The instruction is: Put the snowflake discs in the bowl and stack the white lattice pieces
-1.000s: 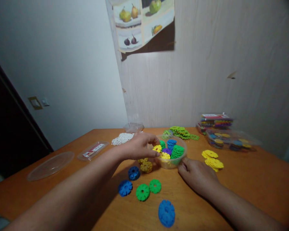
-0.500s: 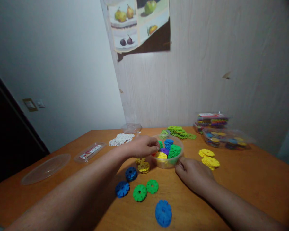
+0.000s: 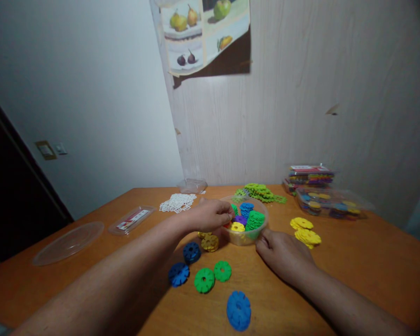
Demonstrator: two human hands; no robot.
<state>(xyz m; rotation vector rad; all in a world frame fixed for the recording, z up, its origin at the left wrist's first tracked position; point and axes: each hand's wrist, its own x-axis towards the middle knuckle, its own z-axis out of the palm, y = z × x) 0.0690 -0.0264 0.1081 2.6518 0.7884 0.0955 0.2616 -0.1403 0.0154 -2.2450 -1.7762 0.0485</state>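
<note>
A clear round plastic bowl (image 3: 243, 239) holds notched plastic discs in stacks: blue discs (image 3: 246, 209), green discs (image 3: 255, 221), yellow discs (image 3: 237, 227) and purple discs (image 3: 241, 219), with a bit of red at the left. My left hand (image 3: 213, 214) reaches over the bowl's left rim, its fingers bent together inside. What they pinch, if anything, is hidden. Against the bowl's near right side, my right hand (image 3: 283, 252) has its fingers curled in, gripping the wall. In front lie loose green discs (image 3: 204, 280), dark blue discs (image 3: 191, 252) and a blue stack (image 3: 238, 310).
Yellow discs (image 3: 306, 237) lie right of the bowl. Behind are green lattice pieces (image 3: 261, 192) and white ones (image 3: 178, 202). Filled clear boxes (image 3: 331, 203) stand at the back right. A round lid (image 3: 70, 242) and a labelled lid (image 3: 132, 220) lie at the left.
The whole view has shifted slightly, so everything sits a little further right. Both hands keep nearly the same place at the bowl, the left one still inside its rim.
</note>
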